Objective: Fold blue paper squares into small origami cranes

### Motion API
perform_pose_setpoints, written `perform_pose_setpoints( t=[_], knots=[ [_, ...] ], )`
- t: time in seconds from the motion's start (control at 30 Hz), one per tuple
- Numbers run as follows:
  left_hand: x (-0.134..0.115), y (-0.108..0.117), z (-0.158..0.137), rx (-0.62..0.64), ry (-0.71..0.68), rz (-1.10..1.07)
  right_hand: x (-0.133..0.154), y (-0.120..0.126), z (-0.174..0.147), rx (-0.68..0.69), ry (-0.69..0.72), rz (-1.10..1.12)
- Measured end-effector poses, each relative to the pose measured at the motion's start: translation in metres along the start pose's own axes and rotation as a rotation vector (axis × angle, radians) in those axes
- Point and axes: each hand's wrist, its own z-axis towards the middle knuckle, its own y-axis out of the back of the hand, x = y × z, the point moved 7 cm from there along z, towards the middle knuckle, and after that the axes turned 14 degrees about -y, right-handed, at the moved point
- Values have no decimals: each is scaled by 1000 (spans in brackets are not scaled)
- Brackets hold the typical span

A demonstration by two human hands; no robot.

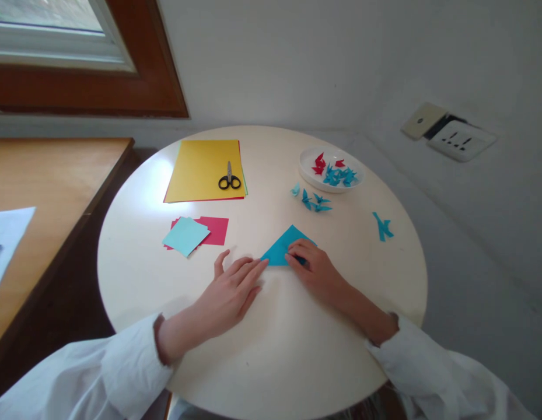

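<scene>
A blue sheet of origami paper (277,249), folded into a triangle, lies flat on the round table with its peak pointing away from me. My left hand (229,294) is spread out, and its fingertips rest at the paper's left corner. On the other side, my right hand (317,271) has its fingers curled, with thumb and fingertips closed on the paper and covering its right part. Beyond the paper stand several small blue folded cranes (317,202) and a pale blue one (296,189).
Square paper sheets (186,234), pale blue over red, lie left of the paper. Black-handled scissors (229,179) rest on larger yellow sheets (200,166). A white dish (303,169) holds red and blue cranes. Blue paper strips (381,226) lie near the right edge of the table (271,361).
</scene>
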Motion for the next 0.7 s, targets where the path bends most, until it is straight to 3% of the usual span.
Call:
perform_pose_setpoints(
  t=[0.17, 0.7],
  knots=[
    [-4, -1, 0, 9, -12, 56, -7, -5, 7, -19, -92, -14],
    [-6, -2, 3, 91, 27, 168, -6, -7, 8, -69, -148, -133]
  ],
)
